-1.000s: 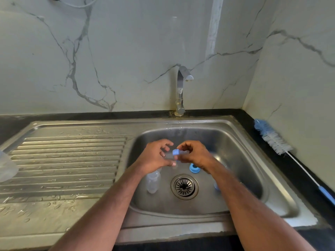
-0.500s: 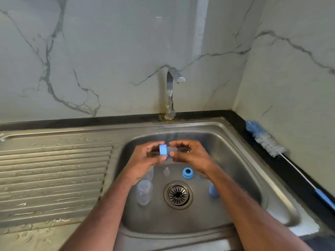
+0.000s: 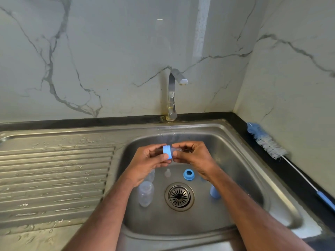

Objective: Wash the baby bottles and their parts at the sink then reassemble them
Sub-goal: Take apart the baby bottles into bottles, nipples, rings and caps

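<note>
Judging by the loose parts, you are early in reassembly. Your left hand (image 3: 146, 160) pinches a blue collar ring (image 3: 167, 152) above the sink (image 3: 235, 160); your right hand (image 3: 194, 156) has its fingers clamped on a clear teat (image 3: 176, 150) at the ring. The basin holds a clear bottle (image 3: 145, 193), a small clear piece (image 3: 167, 173), a second blue ring (image 3: 188, 174) and a blue cap (image 3: 214, 192). The tap (image 3: 173, 95) shows no water running.
</note>
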`<move>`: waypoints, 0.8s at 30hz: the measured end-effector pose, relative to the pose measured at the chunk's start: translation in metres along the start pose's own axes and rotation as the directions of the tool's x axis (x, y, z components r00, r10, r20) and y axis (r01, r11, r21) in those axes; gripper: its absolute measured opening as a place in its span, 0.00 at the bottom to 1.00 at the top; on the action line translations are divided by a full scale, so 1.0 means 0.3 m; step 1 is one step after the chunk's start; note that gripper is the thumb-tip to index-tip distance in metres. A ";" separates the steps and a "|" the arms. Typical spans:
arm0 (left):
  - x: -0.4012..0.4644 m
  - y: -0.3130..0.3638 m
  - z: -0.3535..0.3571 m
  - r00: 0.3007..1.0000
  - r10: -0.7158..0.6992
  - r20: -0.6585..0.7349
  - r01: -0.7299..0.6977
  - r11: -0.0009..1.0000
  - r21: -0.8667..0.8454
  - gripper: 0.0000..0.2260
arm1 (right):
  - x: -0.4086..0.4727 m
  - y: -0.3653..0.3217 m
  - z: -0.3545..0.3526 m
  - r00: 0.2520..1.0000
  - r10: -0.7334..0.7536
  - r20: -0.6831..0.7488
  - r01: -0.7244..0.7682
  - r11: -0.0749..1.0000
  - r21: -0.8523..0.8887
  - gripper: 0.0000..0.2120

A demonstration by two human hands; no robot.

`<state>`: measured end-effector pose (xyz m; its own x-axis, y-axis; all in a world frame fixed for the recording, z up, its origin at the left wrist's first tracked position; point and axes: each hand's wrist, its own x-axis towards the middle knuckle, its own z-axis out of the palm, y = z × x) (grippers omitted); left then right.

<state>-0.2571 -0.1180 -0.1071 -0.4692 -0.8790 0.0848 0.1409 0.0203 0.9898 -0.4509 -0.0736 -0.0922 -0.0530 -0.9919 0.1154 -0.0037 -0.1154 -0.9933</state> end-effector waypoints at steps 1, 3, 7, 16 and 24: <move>0.000 -0.002 -0.001 1.000 0.000 0.001 0.000 1.000 0.002 0.15 | 0.001 0.000 -0.002 1.000 -0.009 -0.010 0.008 1.000 -0.017 0.12; 0.000 -0.004 -0.001 1.000 -0.002 0.006 0.002 1.000 0.014 0.15 | 0.005 0.003 -0.008 1.000 -0.017 -0.018 0.015 0.997 -0.073 0.11; 0.003 -0.002 0.009 1.000 -0.002 0.002 0.002 1.000 0.025 0.15 | 0.016 0.005 -0.004 0.998 -0.035 -0.053 0.031 0.996 -0.078 0.09; -0.018 0.014 0.008 0.996 -0.027 0.090 0.022 0.998 0.053 0.17 | -0.002 0.000 0.020 0.997 -0.064 -0.033 0.058 0.984 -0.168 0.05; -0.019 0.014 -0.009 0.998 -0.052 0.045 0.051 0.998 0.031 0.17 | -0.022 -0.008 -0.026 0.989 0.069 0.131 -0.057 0.994 -0.091 0.15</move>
<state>-0.2514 -0.1143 -0.1036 -0.5146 -0.8566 0.0380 0.0896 -0.0097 0.9959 -0.4584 -0.0665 -0.0906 0.0783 -0.9959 0.0463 -0.0917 -0.0535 -0.9943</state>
